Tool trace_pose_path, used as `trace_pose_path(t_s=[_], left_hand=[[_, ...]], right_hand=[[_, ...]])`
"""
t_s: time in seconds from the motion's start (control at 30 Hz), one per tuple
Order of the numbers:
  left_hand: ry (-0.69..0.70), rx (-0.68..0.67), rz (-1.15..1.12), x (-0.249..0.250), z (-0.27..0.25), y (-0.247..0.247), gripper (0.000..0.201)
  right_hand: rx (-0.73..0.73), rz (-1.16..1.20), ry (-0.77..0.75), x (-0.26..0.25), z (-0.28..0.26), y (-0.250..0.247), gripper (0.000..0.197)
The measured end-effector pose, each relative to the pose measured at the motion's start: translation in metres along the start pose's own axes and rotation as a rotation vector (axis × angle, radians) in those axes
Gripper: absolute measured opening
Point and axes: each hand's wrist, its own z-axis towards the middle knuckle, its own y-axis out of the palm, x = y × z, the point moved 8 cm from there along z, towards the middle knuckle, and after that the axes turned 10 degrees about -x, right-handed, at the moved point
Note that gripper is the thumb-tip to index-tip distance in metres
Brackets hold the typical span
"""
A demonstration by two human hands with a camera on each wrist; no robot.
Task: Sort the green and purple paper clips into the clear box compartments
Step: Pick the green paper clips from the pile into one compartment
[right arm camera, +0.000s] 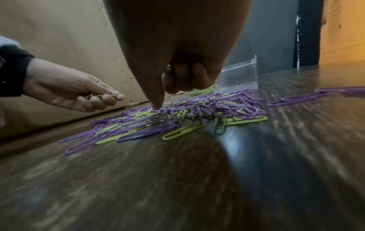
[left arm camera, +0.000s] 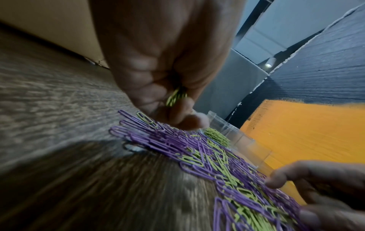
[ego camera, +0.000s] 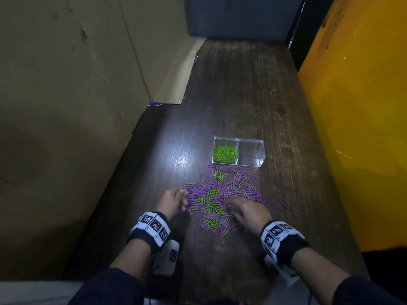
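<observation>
- The left hand (ego camera: 172,201) is at the left edge of the pile of paper clips (ego camera: 222,199); its fingers are curled round a small bunch of green clips (left arm camera: 176,96), seen in both wrist views. How many it holds cannot be made out.
- The right hand (ego camera: 248,211) is at the near right of the pile. In the right wrist view one finger (right arm camera: 156,95) points straight down with its tip touching the clips, and the other fingers are curled in; whether they hold anything is hidden by the hand itself.
- The pile is a mix of purple and green clips lying flat on the dark wooden surface (ego camera: 242,89), their long axes pointing every way. A few purple clips (ego camera: 283,204) lie apart to its right.
- The clear box (ego camera: 239,151) stands upright just beyond the pile's far edge, its long side running left to right. Its left compartment holds a heap of green clips (ego camera: 224,154); the right compartment shows only clear walls from the head view.
- In the right wrist view the hand covers most of the box, so only its right end shows.
- The near surface is blurred in both wrist views, and single clips there are hard to tell apart.
- A cardboard sheet (ego camera: 66,84) stands along the left; an orange panel (ego camera: 363,106) rises on the right.
</observation>
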Motion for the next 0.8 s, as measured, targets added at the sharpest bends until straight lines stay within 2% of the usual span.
trace_pose_path(t_s=[0.1,0.2,0.27,0.33,0.5,0.6,0.73,0.8], left_hand=[[0.034,-0.082,0.15,0.004,-0.002,0.019,0.036],[0.063,-0.18,0.537,0.01,-0.009,0.045,0.019],[0.061,-0.194,0.867,0.013,-0.015,0.057,0.024],[0.092,-0.187,1.032,0.017,-0.016,0.065,0.029],[0.091,-0.15,1.071,0.025,-0.01,0.065,0.023],[0.085,-0.061,1.031,0.034,-0.012,0.05,0.023],[0.013,-0.003,1.028,0.026,-0.016,0.025,0.024],[0.035,0.01,1.004,0.025,-0.021,0.024,0.028]], right_hand=[[-0.064,-0.109,-0.128,-0.018,0.003,0.007,0.036],[-0.088,-0.199,-0.161,-0.031,0.007,0.011,0.032],[-0.087,-0.19,-0.125,-0.031,0.007,0.009,0.03],[-0.087,-0.176,-0.118,-0.028,0.008,0.009,0.03],[-0.104,-0.203,-0.135,-0.028,0.01,0.007,0.027],[-0.009,-0.156,-0.137,-0.027,0.006,-0.008,0.027],[0.001,-0.153,-0.06,-0.004,-0.008,-0.018,0.025],[-0.017,-0.165,-0.029,0.004,-0.013,-0.016,0.027]])
